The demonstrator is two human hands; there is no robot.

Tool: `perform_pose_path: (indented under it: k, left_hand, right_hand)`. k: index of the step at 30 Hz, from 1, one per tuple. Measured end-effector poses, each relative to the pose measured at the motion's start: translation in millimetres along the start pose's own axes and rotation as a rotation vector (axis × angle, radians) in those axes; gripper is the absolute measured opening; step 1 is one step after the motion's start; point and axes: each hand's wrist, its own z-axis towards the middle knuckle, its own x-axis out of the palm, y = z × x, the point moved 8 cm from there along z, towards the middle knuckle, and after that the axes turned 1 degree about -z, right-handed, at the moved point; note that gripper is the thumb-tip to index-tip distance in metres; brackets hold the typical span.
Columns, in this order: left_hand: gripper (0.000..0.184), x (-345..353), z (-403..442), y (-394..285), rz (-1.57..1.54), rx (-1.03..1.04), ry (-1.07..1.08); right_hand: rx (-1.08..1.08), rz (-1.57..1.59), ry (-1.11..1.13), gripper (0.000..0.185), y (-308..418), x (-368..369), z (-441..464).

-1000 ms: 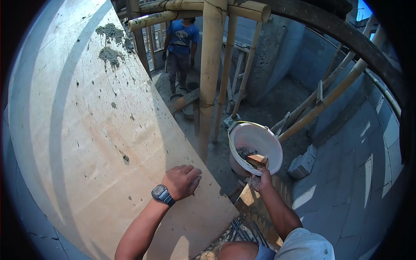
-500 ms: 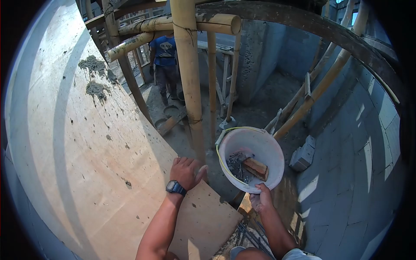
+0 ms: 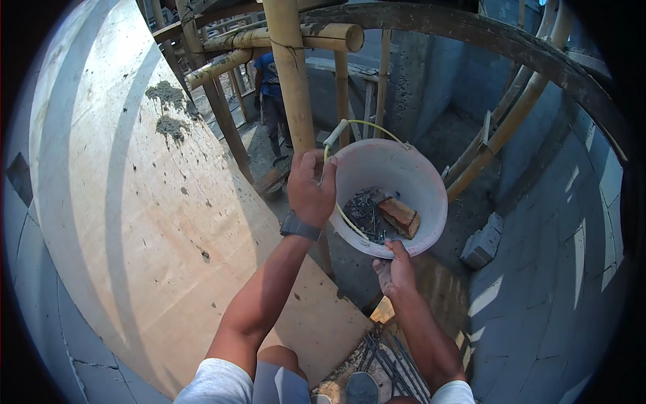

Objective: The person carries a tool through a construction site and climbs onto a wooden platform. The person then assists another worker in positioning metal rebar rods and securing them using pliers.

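Observation:
A whitish bucket (image 3: 427,182) is tilted toward me, its open top showing dark nails or metal scraps (image 3: 363,212) and a reddish-brown block (image 3: 400,217). My right hand (image 3: 395,271) grips the bucket's near rim, thumb over the edge. At the bucket's left side, my left hand (image 3: 311,188) is raised by the yellow wire handle (image 3: 372,125), thumb and fingers apart. The handle's pale grip (image 3: 336,132) stands just above those fingers. A watch is on my left wrist.
A mortar-splashed plywood sheet (image 3: 168,249) slopes at left. Bamboo poles (image 3: 289,74) stand ahead, with a person (image 3: 272,101) in blue beyond. Grey blocks (image 3: 482,241) lie right of the bucket, beside a block wall (image 3: 552,269). Metal rods (image 3: 397,363) lie near my feet.
The bucket has risen and come closer, held by my right hand. My left hand has moved from over the plywood up to the bucket's handle side. The handle now stands higher.

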Motion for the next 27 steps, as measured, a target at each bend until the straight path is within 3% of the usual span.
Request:
perform_pose_path:
  k: [2, 9, 10, 11, 14, 19, 23, 27]
  left_hand:
    - [0.017, -1.5, 29.4, -12.4, -0.051, -0.093, 0.027]
    - [0.022, -16.9, 119.4, -2.8, 0.247, -0.088, -0.04]
    - [0.023, -19.5, 128.9, 8.1, 0.335, -0.106, -0.032]
    - [0.025, -12.6, 133.7, 28.7, 0.356, -0.204, 0.107]
    - [0.031, -3.7, 136.2, 15.2, 0.397, 0.079, 0.11]
    - [0.035, 20.2, 159.5, -4.3, 0.67, 0.076, 0.364]
    - [0.026, 24.7, 173.6, -6.3, 0.695, 0.065, 0.364]
    - [0.028, 29.4, 180.1, -26.7, 0.779, 0.118, 0.368]
  right_hand:
    - [-0.016, -0.024, 0.019, 0.012, 13.6, 29.0, -0.6]
    - [0.001, -0.052, 0.216, 0.022, 41.0, 134.5, -9.2]
    - [0.017, -0.048, 0.219, 0.022, 38.0, 138.5, -9.2]
    - [0.034, -0.043, 0.223, 0.023, 33.9, 141.5, -7.7]
    - [0.075, -0.074, 0.258, 0.023, 24.7, 142.2, -8.6]
    - [0.042, -0.112, 0.289, 0.024, 46.8, 140.3, -20.4]
    - [0.051, -0.157, 0.347, 0.026, 65.6, 128.4, -1.4]
    - [-0.024, -0.15, 0.313, 0.024, 79.4, 121.7, -1.0]
